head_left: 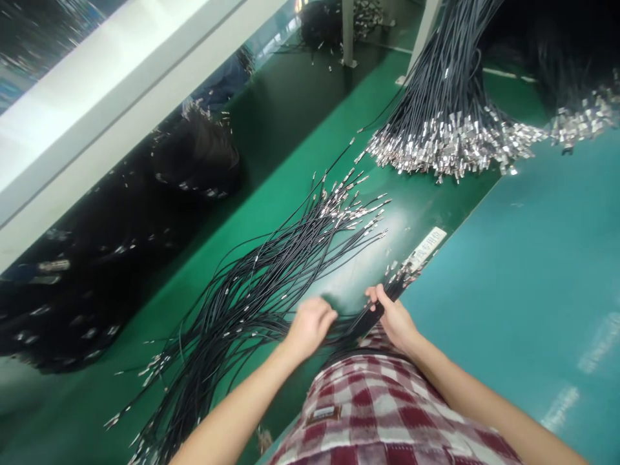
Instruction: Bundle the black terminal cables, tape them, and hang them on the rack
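My right hand (393, 318) is closed around a bundle of black cables (364, 323) near the table's front edge, close to my checked apron. Metal terminals (411, 268) show at the far end of that bundle. To its left is my left hand (312, 323), its fingers curled in and pressed together; whatever is in them is hidden. Under and beyond it, a loose spread of black cables (252, 294) with silvery terminals lies across the green tabletop (285, 187). A white label with printed characters (429, 245) sits on the table edge, past my right hand.
A thick sheaf of black cables (450, 97) with shiny ends hangs over the table at the back right, with another dark bundle beside it. A pale metal beam (121, 97) crosses the upper left. Dark cable heaps (194, 155) lie below it. Blue-green floor (533, 271) spreads to the right.
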`<state>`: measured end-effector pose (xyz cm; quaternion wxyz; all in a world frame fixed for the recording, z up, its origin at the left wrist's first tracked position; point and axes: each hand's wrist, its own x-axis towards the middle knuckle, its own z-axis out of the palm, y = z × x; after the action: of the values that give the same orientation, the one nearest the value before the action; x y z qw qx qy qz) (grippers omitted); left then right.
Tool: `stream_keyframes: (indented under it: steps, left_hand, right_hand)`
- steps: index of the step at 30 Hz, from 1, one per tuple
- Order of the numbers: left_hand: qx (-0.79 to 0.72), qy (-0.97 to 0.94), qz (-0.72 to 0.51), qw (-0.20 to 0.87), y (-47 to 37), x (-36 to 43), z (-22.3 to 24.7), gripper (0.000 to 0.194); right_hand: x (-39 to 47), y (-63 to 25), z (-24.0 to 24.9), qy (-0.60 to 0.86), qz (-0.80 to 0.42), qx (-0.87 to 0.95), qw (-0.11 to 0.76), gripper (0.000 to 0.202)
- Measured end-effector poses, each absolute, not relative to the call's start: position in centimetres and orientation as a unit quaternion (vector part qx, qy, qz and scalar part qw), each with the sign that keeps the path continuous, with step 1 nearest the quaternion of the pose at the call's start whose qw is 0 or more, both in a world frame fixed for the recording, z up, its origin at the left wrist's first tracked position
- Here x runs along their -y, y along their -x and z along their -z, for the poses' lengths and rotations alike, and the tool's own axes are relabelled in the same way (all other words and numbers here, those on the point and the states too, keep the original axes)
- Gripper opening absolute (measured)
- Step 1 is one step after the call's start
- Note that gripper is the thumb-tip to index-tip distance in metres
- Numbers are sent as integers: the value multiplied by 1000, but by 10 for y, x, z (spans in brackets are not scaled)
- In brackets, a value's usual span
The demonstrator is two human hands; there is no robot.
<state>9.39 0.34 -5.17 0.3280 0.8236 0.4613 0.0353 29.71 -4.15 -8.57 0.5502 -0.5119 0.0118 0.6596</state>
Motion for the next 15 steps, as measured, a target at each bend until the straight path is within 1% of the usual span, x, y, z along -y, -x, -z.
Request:
stream_keyframes:
  steps: [2,3,6,8,9,11,13,15]
  left_hand:
    - [-549,-794,-68,252,-93,-41,69,11]
    - [-585,-772,-70,239,-93,-57,78,10]
    - [-626,-729,-56,271,-94,-88,103,14]
    - [-627,-704,-91,321,-93,-92,107,18]
    - [-624,-681,-117,364,-91,-91,105,18]
    - [-600,-618,-157,483,-85,-81,95,20]
    - [-565,-563,-162,581,-77,-66,81,32]
    - [-547,-545,-148,617,-70,-48,68,43]
  right_hand:
    - [42,-301,89,523,-662,12,536,47]
    - [42,-302,90,524,-668,18,527,47]
    - [42,-305,94,528,-677,26,512,47]
    - [41,-305,96,544,-658,46,518,48]
    - [40,-305,97,545,-652,52,525,48]
    - [37,-305,100,516,-665,36,539,48]
    - [31,-305,101,473,-687,-18,551,42]
    - [25,-303,102,454,-691,-73,558,35]
